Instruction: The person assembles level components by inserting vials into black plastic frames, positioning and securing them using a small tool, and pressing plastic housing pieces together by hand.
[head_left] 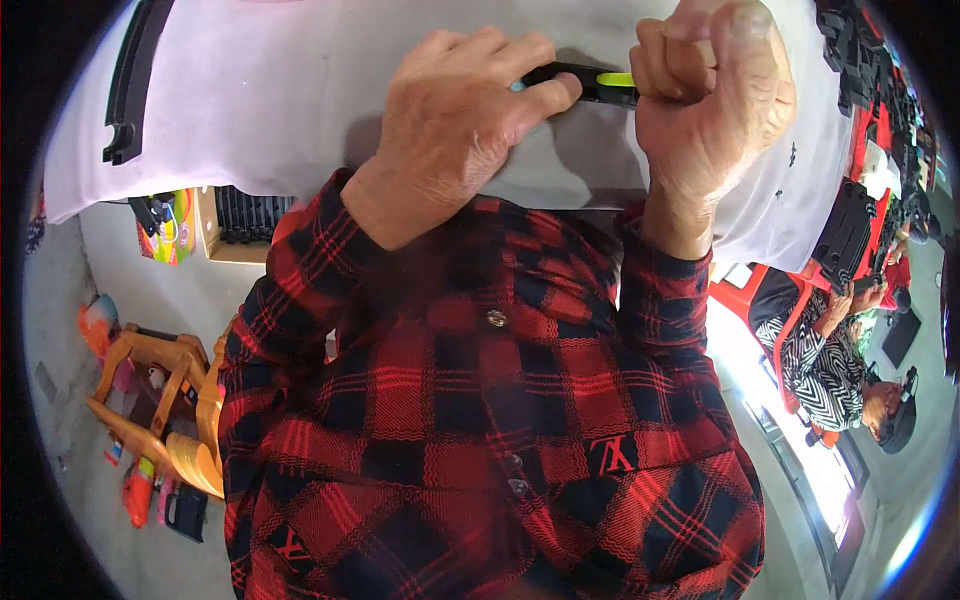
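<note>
On the cloth-covered table, my left hand (460,120) is closed on a narrow black plastic part (590,94), its thumb pressed along the near side. A slim yellow-green stick (614,79) lies against that part and runs into the curled fingers of my right hand (705,115). The rest of the stick is hidden in the fist, and so is the black part's right end. A small light-blue bit (517,86) shows beside my left fingers; what it belongs to cannot be made out.
A long black strip (132,85) lies at the table's left. Black parts (848,50) crowd the right edge, near red surfaces. Below the table at left stand a carton of black pieces (245,218) and a wooden chair (165,400). Another person (835,350) sits at far right.
</note>
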